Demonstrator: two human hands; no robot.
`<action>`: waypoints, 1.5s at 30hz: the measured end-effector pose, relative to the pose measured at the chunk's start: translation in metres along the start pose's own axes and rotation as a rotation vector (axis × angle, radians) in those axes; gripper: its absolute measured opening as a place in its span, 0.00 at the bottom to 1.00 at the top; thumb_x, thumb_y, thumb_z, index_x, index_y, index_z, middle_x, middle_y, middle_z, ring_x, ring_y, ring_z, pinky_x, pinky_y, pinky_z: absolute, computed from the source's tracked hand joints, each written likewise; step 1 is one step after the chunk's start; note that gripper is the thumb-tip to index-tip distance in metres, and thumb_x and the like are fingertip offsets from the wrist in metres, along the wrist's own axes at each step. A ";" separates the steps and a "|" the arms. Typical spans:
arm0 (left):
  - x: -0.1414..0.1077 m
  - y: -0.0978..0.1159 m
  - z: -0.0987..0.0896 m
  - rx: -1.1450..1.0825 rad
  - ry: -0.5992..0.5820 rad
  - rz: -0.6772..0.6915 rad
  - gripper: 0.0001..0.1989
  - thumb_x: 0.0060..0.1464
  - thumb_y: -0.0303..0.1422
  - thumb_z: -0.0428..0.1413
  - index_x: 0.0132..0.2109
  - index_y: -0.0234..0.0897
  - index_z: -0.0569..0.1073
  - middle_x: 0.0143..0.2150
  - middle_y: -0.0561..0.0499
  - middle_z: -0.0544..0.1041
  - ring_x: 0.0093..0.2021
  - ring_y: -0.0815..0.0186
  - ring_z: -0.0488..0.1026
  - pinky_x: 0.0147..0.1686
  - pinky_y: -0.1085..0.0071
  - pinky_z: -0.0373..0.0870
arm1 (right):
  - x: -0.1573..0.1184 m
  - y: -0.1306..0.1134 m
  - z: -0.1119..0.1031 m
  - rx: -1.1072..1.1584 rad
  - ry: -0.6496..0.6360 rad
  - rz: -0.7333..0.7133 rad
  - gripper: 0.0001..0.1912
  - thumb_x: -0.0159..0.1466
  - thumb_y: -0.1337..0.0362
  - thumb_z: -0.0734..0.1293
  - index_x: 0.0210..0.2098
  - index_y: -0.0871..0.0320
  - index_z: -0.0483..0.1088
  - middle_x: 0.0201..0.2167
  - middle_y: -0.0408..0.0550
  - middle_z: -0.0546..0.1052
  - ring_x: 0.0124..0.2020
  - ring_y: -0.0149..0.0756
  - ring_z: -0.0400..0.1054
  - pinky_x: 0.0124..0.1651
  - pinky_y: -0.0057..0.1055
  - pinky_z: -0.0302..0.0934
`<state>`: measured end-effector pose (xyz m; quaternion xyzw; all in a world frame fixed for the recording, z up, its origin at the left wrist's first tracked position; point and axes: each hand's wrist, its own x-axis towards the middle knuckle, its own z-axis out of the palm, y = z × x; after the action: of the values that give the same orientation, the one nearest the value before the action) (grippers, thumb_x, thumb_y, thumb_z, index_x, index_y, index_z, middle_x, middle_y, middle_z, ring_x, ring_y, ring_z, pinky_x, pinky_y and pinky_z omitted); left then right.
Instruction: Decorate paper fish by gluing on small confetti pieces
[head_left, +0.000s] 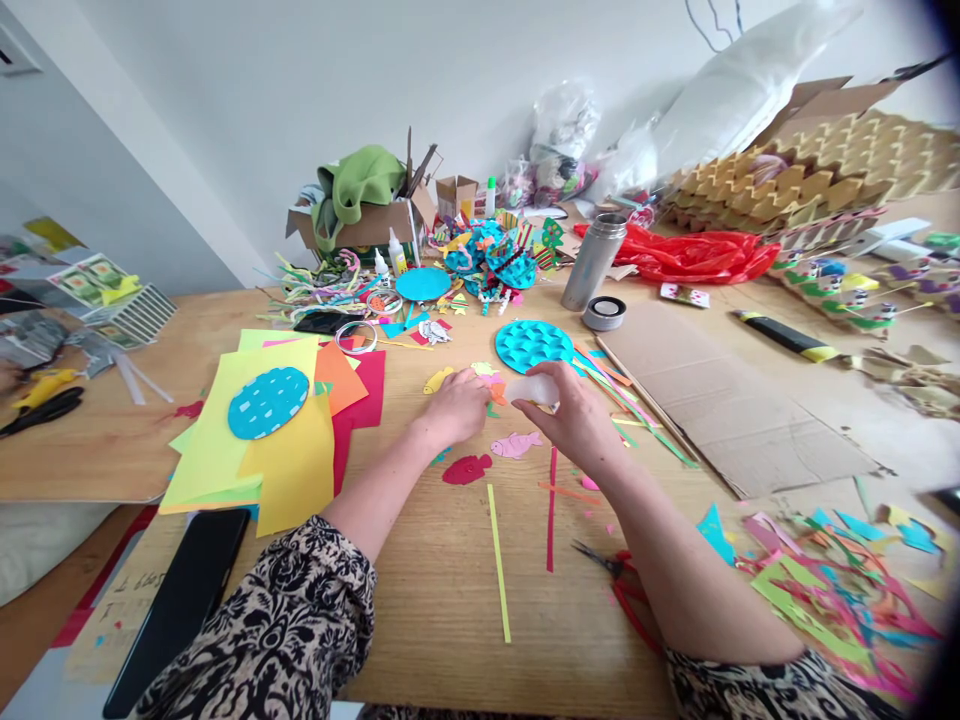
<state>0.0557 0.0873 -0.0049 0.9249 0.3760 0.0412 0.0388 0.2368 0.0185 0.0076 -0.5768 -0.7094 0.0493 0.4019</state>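
My right hand (577,415) is closed around a white, translucent glue bottle (531,389), tipped on its side with its narrow end toward the left. Just left of it, my left hand (463,405) has its fingers together on a small orange paper cutout (498,393), partly hidden by them. Around the hands lie several paper fish: a yellow fish (437,381), a pink fish (516,445) and a red fish (466,469). Behind the bottle is a blue disc with raised paper scales (534,346).
Red-handled scissors (626,590) lie under my right forearm. A yellow paper strip (499,560) and a red strip (552,510) are in front. Stacked coloured paper (217,430) and a black phone (180,610) are left; cardboard (720,400) and a steel flask (595,262) right.
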 end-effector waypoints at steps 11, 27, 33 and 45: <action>0.000 -0.006 0.004 -0.018 0.013 -0.008 0.16 0.60 0.28 0.47 0.50 0.39 0.76 0.52 0.48 0.76 0.60 0.58 0.62 0.61 0.61 0.59 | 0.008 0.033 0.003 0.797 0.349 0.621 0.28 0.45 0.52 0.78 0.37 0.56 0.65 0.32 0.44 0.75 0.34 0.38 0.73 0.37 0.39 0.72; 0.003 -0.006 0.007 -0.035 0.047 -0.036 0.17 0.59 0.26 0.47 0.49 0.39 0.77 0.54 0.50 0.76 0.59 0.60 0.65 0.61 0.62 0.60 | 0.015 0.029 0.000 1.579 0.376 1.018 0.06 0.60 0.66 0.70 0.37 0.54 0.71 0.33 0.42 0.80 0.36 0.33 0.78 0.40 0.31 0.76; 0.003 -0.009 0.011 -0.061 0.068 -0.028 0.17 0.58 0.25 0.48 0.50 0.37 0.76 0.53 0.48 0.77 0.59 0.60 0.65 0.62 0.62 0.59 | 0.018 0.014 -0.009 1.670 0.348 1.100 0.05 0.65 0.63 0.66 0.37 0.57 0.71 0.32 0.45 0.81 0.31 0.32 0.78 0.33 0.25 0.75; 0.001 -0.007 0.005 -0.195 0.130 -0.038 0.21 0.52 0.19 0.49 0.49 0.36 0.78 0.54 0.48 0.76 0.57 0.62 0.68 0.62 0.65 0.60 | 0.020 0.010 -0.017 1.829 0.293 1.153 0.11 0.69 0.62 0.61 0.46 0.60 0.69 0.27 0.48 0.80 0.25 0.33 0.77 0.28 0.22 0.74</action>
<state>0.0522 0.0930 -0.0110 0.9048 0.3894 0.1365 0.1051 0.2551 0.0321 0.0235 -0.3060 0.0273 0.6699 0.6759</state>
